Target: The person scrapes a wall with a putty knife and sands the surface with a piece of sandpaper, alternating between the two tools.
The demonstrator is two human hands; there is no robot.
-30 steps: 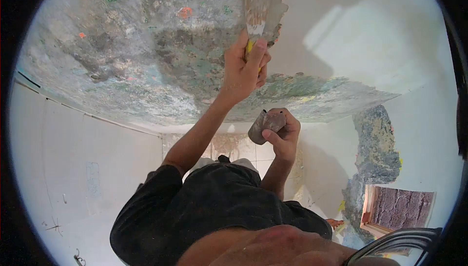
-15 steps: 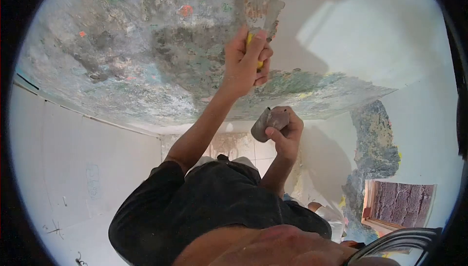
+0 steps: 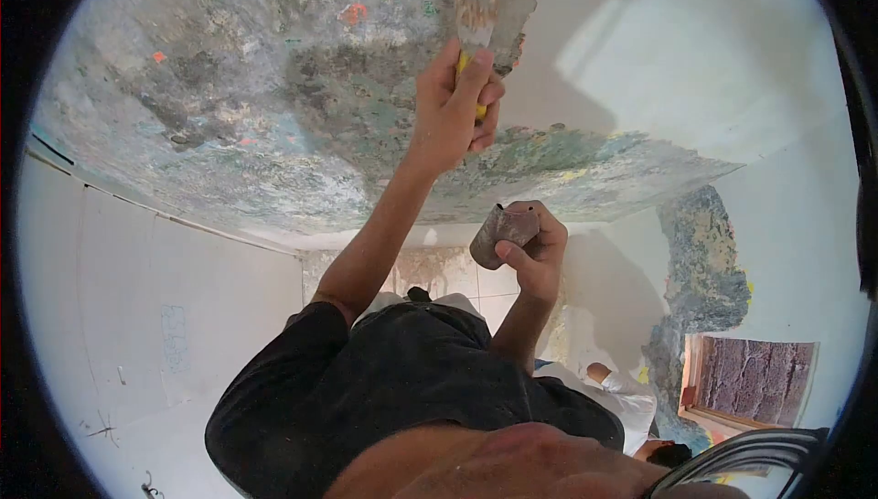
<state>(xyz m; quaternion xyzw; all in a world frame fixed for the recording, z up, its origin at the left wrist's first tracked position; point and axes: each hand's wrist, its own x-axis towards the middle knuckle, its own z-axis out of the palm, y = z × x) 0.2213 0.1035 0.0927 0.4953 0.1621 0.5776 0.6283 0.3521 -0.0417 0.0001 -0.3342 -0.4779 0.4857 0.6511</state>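
Note:
My left hand (image 3: 455, 106) is closed around the yellow handle (image 3: 481, 111) of a putty knife (image 3: 476, 19), thumb along the handle. Its wide blade, smeared with greyish-brown matter, points up over the mottled wall (image 3: 347, 124), near the ragged border with a smooth pale coating (image 3: 585, 60). The blade's tip runs to the top of the view. Lower and to the right, my right hand (image 3: 541, 257) grips a dull grey-brown curved container (image 3: 498, 236), like a cut-down cup, tilted with its thumb on the side. What is inside it is hidden.
At lower right another person in a white top (image 3: 626, 403) is close by. Near them is a wooden-framed opening (image 3: 750, 380) with a rough stripped strip of wall (image 3: 704, 261) above. White panels (image 3: 165, 289) stand at left. Tiled surface (image 3: 494, 279) shows below my hands.
My left hand and the putty knife have shifted slightly up and left. The container in my right hand has turned a little. The other person at lower right has moved.

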